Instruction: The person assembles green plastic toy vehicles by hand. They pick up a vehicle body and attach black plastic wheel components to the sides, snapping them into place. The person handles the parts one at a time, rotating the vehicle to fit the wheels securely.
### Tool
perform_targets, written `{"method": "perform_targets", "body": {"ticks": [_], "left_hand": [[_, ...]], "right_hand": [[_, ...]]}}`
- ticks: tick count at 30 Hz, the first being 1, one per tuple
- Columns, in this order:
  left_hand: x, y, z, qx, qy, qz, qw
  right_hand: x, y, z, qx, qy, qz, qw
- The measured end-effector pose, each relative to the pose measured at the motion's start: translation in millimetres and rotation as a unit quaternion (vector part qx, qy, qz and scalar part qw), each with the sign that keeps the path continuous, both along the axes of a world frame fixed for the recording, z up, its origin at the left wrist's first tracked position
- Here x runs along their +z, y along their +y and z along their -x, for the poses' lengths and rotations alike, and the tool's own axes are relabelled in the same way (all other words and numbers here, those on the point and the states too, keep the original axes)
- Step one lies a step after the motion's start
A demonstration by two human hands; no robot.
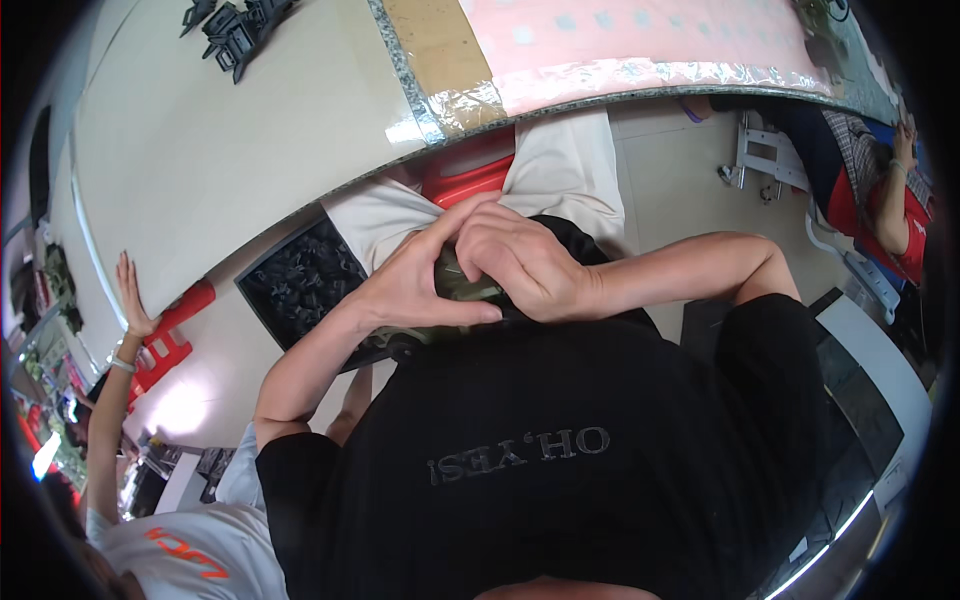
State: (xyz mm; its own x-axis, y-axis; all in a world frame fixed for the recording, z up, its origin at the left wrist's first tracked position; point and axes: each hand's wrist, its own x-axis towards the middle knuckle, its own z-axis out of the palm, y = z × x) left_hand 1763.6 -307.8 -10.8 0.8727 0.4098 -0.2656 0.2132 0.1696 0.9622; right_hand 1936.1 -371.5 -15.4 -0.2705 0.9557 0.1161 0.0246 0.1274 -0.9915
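Note:
Both of my hands are together over my lap, in front of my black shirt. Between them lies an olive-green, camouflage-looking thing (462, 287), mostly covered, so its kind cannot be made out. My left hand (400, 280) curves around it, thumb along its near side and fingers reaching under the other hand. My right hand (530, 262) is closed, its fingers curled down over the far side; what its fingertips pinch is hidden. Beside my left forearm, a dark tray (258, 318) holds many small black parts (305, 275).
A pale worktable (250, 140) spans the far side, with black plastic pieces (235, 40) and a taped pink sheet (620, 45). At left, another person's hand (133, 300) rests on the table edge near a red stool (165, 350). Another person in red (905, 220) sits at right.

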Motion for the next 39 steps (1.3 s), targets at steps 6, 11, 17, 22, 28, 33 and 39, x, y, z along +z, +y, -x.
{"method": "perform_targets", "body": {"ticks": [6, 11, 17, 22, 28, 33, 39], "left_hand": [[-11, 6, 9, 0.078, 0.012, 0.048, 0.996], [-12, 17, 16, 0.175, -0.060, 0.134, 0.974], [-32, 27, 30, 0.191, -0.255, 0.306, 0.897], [-41, 29, 34, 0.273, -0.364, 0.395, 0.798], [-39, 21, 30, 0.307, -0.337, 0.357, 0.815], [-22, 33, 46, 0.271, -0.389, 0.324, 0.819], [96, 89, 101, 0.477, 0.090, -0.285, 0.827]], "right_hand": [[-7, 21, 4, -0.017, 0.122, 0.092, 0.988], [-7, 59, -7, -0.072, 0.312, 0.128, 0.939], [28, 81, -22, -0.013, 0.256, 0.129, 0.958], [59, 81, 0, 0.051, -0.096, -0.192, 0.975], [54, 81, 29, 0.019, -0.099, -0.200, 0.975], [57, 84, 27, 0.021, -0.048, -0.193, 0.980], [46, 88, -3, -0.059, -0.122, -0.161, 0.978]]}}
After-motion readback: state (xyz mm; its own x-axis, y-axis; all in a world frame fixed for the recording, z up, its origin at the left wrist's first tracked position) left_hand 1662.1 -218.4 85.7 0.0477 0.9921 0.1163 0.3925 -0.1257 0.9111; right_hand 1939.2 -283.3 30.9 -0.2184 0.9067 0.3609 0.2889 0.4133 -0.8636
